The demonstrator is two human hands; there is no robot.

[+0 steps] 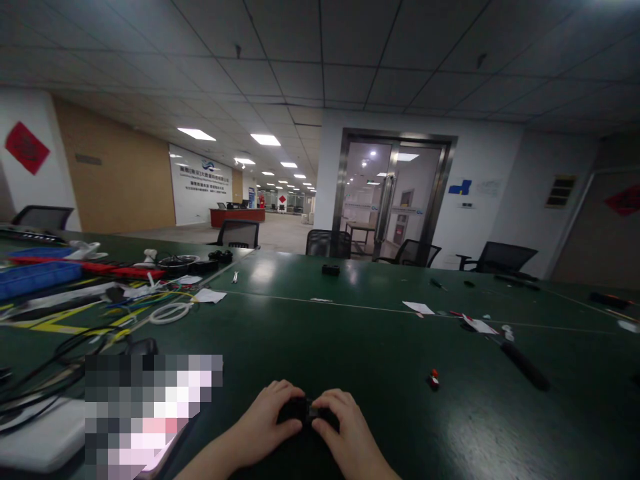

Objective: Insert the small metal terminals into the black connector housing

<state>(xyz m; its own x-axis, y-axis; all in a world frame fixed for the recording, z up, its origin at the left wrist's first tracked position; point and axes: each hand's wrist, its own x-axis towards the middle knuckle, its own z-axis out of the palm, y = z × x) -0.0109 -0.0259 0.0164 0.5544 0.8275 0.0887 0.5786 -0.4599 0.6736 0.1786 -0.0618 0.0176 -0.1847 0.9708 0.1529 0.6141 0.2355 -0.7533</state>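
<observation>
Near the front edge of the green table [270,347], my left hand [270,420] and my right hand [345,423] are close together. Between them is a small black object [309,410], mostly covered by the fingers, so its kind cannot be made out. The left thumb and fingers close on its left side. On the right side, my right thumb and fingertips pinch it, near a greyish part. It is low over the tabletop; whether it touches the surface is hidden.
Cables [95,340], blue trays [40,277] and a white box [45,433] crowd the left, beside a pixelated patch. A small red item [434,380] lies right, before a black-handled tool [525,365]. Farther back are a black block [331,269], a wrench [235,277] and papers [419,307].
</observation>
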